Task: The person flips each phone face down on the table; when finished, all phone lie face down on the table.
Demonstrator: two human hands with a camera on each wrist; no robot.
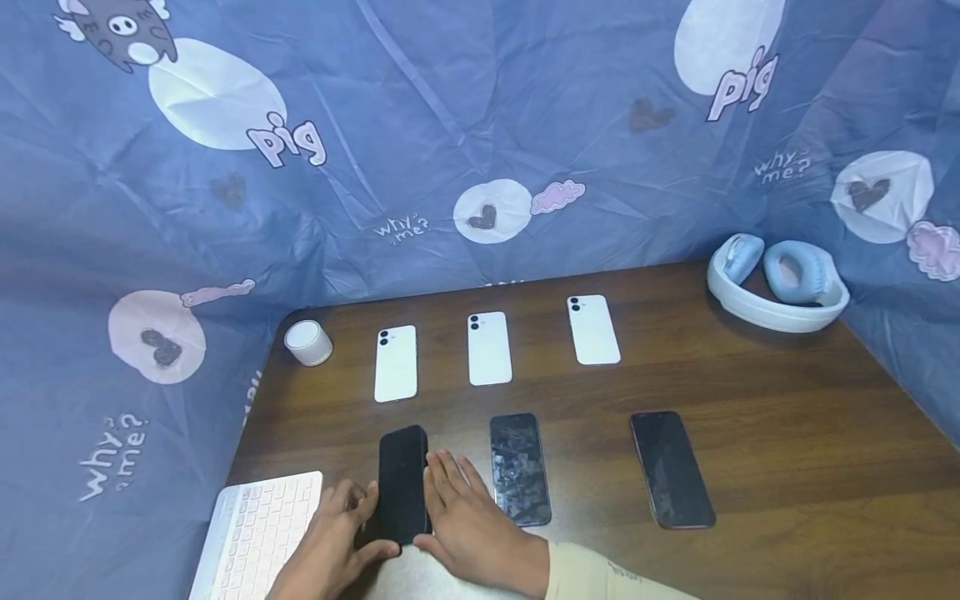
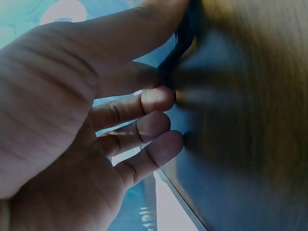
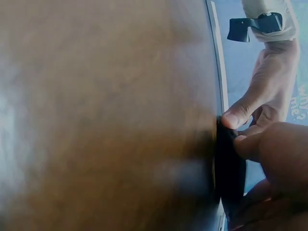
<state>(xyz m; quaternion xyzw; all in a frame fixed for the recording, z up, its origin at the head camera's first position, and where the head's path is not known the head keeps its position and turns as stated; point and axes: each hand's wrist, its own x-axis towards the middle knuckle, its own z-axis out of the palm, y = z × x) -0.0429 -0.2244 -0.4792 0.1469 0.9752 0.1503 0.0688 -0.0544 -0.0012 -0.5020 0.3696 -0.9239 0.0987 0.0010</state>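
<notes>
Head view: both hands are on the black phone (image 1: 402,483) at the near left of the table (image 1: 787,433), left hand (image 1: 330,542) gripping its left edge, right hand (image 1: 468,521) flat along its right edge, just right of the white keyboard (image 1: 258,525).

Left wrist view: thumb and fingers (image 2: 154,101) curl onto the phone's dark edge.

Right wrist view: pretty blurry, but the phone's edge is pinched between both thumbs.

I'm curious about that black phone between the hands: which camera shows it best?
The head view: the black phone lies whole between left hand and right hand. The wrist views show only its dark edge, blurred.
</notes>
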